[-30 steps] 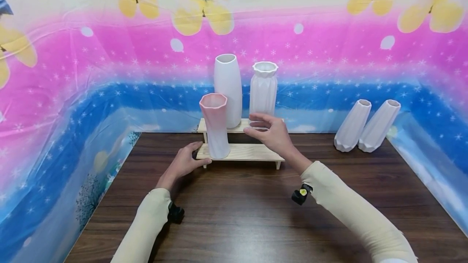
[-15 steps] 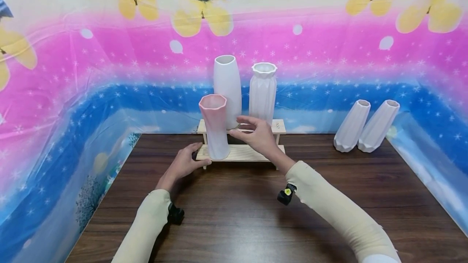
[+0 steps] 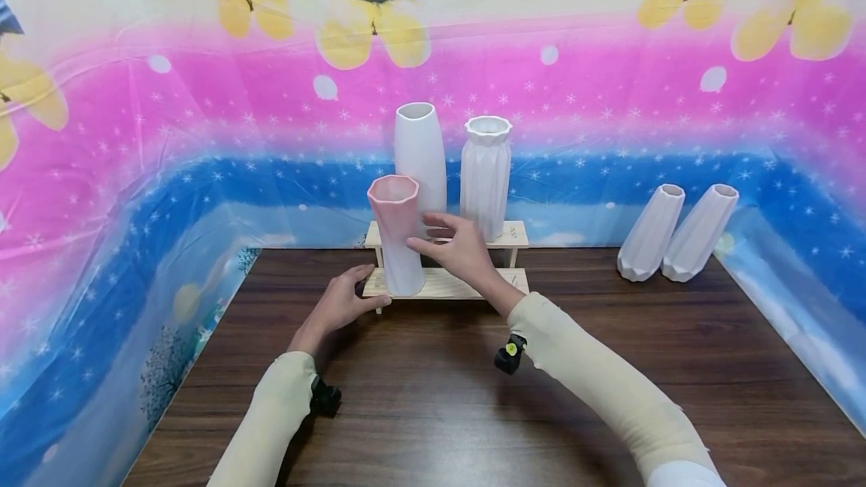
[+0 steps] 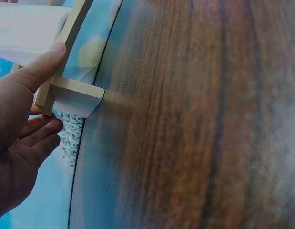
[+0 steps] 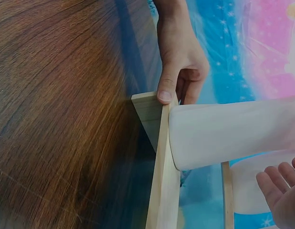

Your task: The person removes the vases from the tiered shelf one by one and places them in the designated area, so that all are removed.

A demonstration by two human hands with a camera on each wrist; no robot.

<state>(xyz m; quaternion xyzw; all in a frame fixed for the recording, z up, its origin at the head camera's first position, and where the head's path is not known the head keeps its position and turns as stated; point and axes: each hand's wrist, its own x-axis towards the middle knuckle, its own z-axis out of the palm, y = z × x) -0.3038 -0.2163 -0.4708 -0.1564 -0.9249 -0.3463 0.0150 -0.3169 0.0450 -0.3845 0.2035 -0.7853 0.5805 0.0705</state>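
Observation:
A pink-and-white vase (image 3: 395,235) stands upright on the lower step of a two-step wooden stand (image 3: 449,288), near its left end. My left hand (image 3: 338,300) grips that end, thumb on the front edge; in the left wrist view the thumb (image 4: 45,64) lies on the wood and the fingers curl on the other side. Beside the vase is my right hand (image 3: 460,250), fingers extended and thumb apart; the right wrist view shows its fingers (image 5: 276,183) clear of the pink-and-white vase. Behind, on the upper step, are a tall white vase (image 3: 421,149) and a ruffled-rim white vase (image 3: 485,179).
Two slim white faceted vases (image 3: 652,235) lean to the right at the table's back right. The dark wooden table (image 3: 433,397) ends against a colourful cloth backdrop (image 3: 271,104) at the back and sides.
My right hand has moved left, from in front of the ruffled-rim vase to beside the pink-and-white vase. The left hand has stayed on the stand's left end.

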